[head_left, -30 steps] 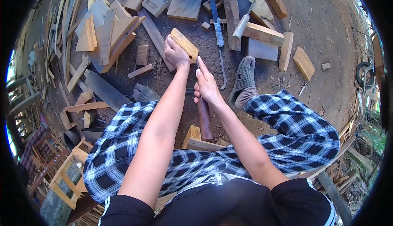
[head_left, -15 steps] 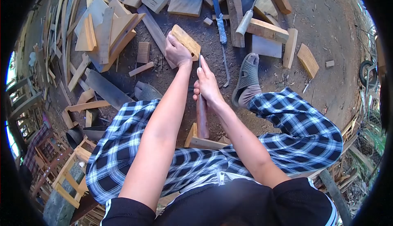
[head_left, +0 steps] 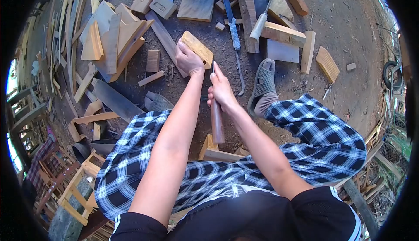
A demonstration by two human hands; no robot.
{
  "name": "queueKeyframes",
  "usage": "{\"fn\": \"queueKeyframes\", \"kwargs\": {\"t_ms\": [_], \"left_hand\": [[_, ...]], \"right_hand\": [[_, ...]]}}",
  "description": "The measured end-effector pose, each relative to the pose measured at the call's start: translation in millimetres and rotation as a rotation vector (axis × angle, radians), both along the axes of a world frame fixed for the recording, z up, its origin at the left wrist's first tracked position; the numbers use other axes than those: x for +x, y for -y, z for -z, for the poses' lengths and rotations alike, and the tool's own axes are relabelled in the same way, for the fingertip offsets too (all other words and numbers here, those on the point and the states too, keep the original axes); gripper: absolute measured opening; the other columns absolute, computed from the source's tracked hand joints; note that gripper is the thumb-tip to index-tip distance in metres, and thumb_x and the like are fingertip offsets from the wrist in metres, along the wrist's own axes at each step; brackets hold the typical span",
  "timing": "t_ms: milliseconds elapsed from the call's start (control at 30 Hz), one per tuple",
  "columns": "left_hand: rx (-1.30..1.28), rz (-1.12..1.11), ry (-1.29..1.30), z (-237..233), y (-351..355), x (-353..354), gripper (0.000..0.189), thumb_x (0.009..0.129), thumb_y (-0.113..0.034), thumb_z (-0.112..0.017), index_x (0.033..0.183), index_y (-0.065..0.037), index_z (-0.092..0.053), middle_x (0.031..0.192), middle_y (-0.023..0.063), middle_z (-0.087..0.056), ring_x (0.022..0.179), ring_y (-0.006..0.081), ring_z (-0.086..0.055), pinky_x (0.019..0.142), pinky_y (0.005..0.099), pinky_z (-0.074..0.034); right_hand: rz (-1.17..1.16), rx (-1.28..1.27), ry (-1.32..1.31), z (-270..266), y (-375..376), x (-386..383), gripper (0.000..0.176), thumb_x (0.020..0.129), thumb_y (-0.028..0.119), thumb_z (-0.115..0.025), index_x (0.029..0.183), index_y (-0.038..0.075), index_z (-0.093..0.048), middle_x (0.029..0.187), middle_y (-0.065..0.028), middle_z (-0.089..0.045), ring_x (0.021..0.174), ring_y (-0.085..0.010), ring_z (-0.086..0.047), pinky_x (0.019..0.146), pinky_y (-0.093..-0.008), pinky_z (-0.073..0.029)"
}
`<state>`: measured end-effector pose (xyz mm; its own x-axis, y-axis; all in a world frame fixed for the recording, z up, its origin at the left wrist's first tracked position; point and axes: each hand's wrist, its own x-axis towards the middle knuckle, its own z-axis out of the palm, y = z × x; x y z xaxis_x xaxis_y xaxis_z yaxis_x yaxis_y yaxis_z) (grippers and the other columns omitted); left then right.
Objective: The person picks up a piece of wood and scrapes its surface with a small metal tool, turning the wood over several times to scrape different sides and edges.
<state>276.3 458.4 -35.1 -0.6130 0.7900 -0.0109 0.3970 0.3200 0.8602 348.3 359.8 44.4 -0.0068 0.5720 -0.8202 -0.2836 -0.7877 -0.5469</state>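
My left hand (head_left: 189, 61) is closed around the near left side of a pale yellow-brown wood block (head_left: 197, 48), held tilted in front of me. A dark slot or hole shows in the block's near right end. In my right hand (head_left: 221, 87) is a wooden-handled knife (head_left: 217, 125), its long brown handle pointing back toward my lap. The narrow dark blade shows just past my outstretched forefinger, right at the block's near right corner. My other right fingers wrap round the handle's front part.
Beyond my hands lies a blue-wrapped saw-like tool (head_left: 235, 36). A pale-handled chisel (head_left: 259, 26) rests across a timber at right. Stacked boards (head_left: 114, 40) stand at left. A small wooden bracket (head_left: 214, 151) sits below the handle, and my sandalled foot (head_left: 264, 84) is at right.
The knife handle's rear end has shifted slightly up and to the right. Both hands keep their hold, with the blade still at the block's corner.
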Motion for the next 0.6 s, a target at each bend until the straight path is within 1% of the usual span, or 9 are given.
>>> {"fn": "queueKeyframes", "kwargs": {"t_ms": [33,133,200,267,333,400,467,533,600], "left_hand": [[0.012,0.005,-0.002,-1,0,1,0.042,0.102,-0.03,-0.038,0.113,-0.002,-0.067,0.106,0.0201,-0.069,0.099,0.037,-0.066,0.085,0.0429,-0.05],[-0.032,0.002,-0.027,-1,2,-2,0.042,0.102,-0.03,-0.038,0.113,-0.001,-0.067,0.107,0.02,-0.069,0.101,0.0365,-0.065,0.086,0.0424,-0.05],[-0.004,-0.004,-0.006,-1,0,0,0.043,0.102,-0.03,-0.037,0.113,-0.001,-0.066,0.107,0.0195,-0.069,0.101,0.0361,-0.066,0.086,0.0425,-0.05],[0.026,0.016,0.008,-1,-1,-2,0.042,0.102,-0.03,-0.037,0.114,-0.001,-0.066,0.107,0.0196,-0.069,0.101,0.0361,-0.066,0.086,0.0425,-0.049],[0.014,0.019,0.006,1,0,-2,0.042,0.102,-0.029,-0.038,0.114,-0.001,-0.066,0.108,0.0198,-0.069,0.101,0.0361,-0.066,0.087,0.0423,-0.049],[-0.006,0.014,-0.013,4,1,-3,0.042,0.102,-0.029,-0.038,0.114,0.0,-0.066,0.108,0.0199,-0.069,0.101,0.0361,-0.065,0.087,0.0423,-0.049],[-0.026,0.016,-0.047,6,0,-3,0.041,0.102,-0.028,-0.038,0.114,0.0,-0.066,0.108,0.0203,-0.069,0.101,0.0361,-0.065,0.087,0.0422,-0.049],[0.004,0.022,-0.011,3,2,-2,0.041,0.102,-0.028,-0.038,0.114,0.0,-0.066,0.108,0.0203,-0.069,0.101,0.0361,-0.065,0.086,0.0422,-0.049],[0.03,0.025,0.025,1,-1,-1,0.041,0.102,-0.028,-0.038,0.114,0.0,-0.066,0.108,0.0204,-0.069,0.101,0.0361,-0.065,0.086,0.0422,-0.049]], "right_hand": [[-0.017,-0.006,0.001,-11,5,-1,0.052,0.105,0.025,-0.035,0.155,0.031,-0.019,0.063,-0.001,-0.043,0.045,-0.0088,-0.043,0.041,-0.0275,-0.048],[-0.037,0.031,0.044,-4,2,2,0.052,0.105,0.025,-0.035,0.155,0.031,-0.019,0.063,-0.0006,-0.043,0.045,-0.009,-0.043,0.041,-0.0278,-0.048],[-0.009,0.03,0.02,6,-4,3,0.052,0.105,0.025,-0.035,0.155,0.03,-0.019,0.063,-0.0003,-0.043,0.045,-0.0092,-0.044,0.04,-0.0283,-0.048],[-0.023,0.028,0.078,8,-10,1,0.053,0.105,0.024,-0.035,0.155,0.03,-0.019,0.062,-0.0003,-0.042,0.045,-0.0093,-0.044,0.04,-0.0285,-0.049],[-0.102,0.042,0.123,-14,0,0,0.052,0.105,0.024,-0.035,0.154,0.032,-0.02,0.063,-0.0006,-0.042,0.046,-0.0096,-0.044,0.041,-0.0281,-0.049],[-0.079,0.036,0.055,-18,4,3,0.053,0.105,0.024,-0.036,0.154,0.034,-0.02,0.064,-0.0008,-0.043,0.046,-0.0096,-0.044,0.042,-0.0285,-0.05],[-0.078,0.013,0.07,8,-7,9,0.053,0.105,0.024,-0.036,0.154,0.034,-0.02,0.065,-0.001,-0.043,0.046,-0.0096,-0.044,0.042,-0.0286,-0.049],[-0.066,0.0,0.061,12,-15,15,0.052,0.105,0.023,-0.036,0.154,0.033,-0.022,0.065,-0.0013,-0.043,0.046,-0.0104,-0.045,0.041,-0.0291,-0.049],[-0.265,0.091,0.25,8,-13,18,0.051,0.102,0.022,-0.037,0.152,0.025,-0.028,0.077,-0.0145,-0.06,0.049,-0.018,-0.058,0.043,-0.0325,-0.054]]}}
